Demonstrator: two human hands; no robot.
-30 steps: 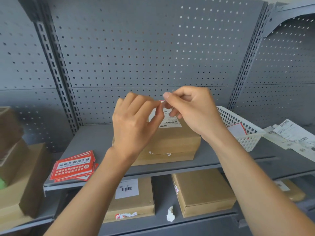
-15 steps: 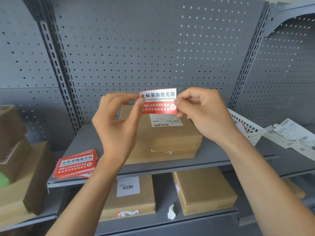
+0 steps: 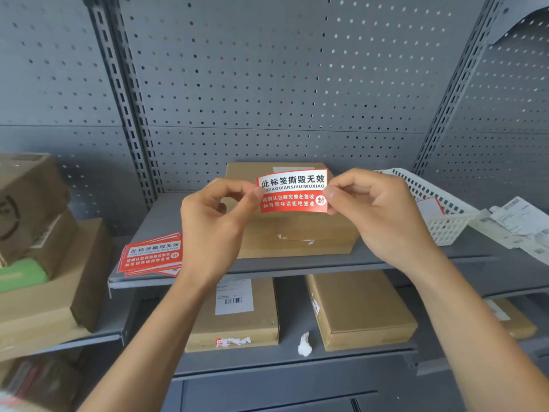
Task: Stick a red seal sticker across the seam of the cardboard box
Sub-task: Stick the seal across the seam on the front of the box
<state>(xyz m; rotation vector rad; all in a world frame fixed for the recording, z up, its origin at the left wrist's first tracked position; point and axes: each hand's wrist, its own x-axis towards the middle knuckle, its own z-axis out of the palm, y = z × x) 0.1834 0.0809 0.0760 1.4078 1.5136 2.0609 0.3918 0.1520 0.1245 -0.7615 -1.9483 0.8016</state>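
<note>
A red seal sticker (image 3: 292,191) with white and black print hangs stretched flat in front of me, face toward the camera. My left hand (image 3: 214,221) pinches its left edge and my right hand (image 3: 377,215) pinches its right edge. Behind and below it, a flat cardboard box (image 3: 300,233) lies on the grey shelf (image 3: 297,264). The box's front seam shows torn white sticker scraps. The sticker is held above the box and touches nothing else.
A stack of red seal stickers (image 3: 151,254) lies at the shelf's left end. A white plastic basket (image 3: 436,209) stands to the right, with loose shipping labels (image 3: 520,224) beyond. More cardboard boxes (image 3: 362,310) sit on the lower shelf, others at far left (image 3: 38,263).
One second ago both hands were picking at the sticker close together. They have since pulled apart and hold the sticker spread out, slightly to the right and lower than half a second ago.
</note>
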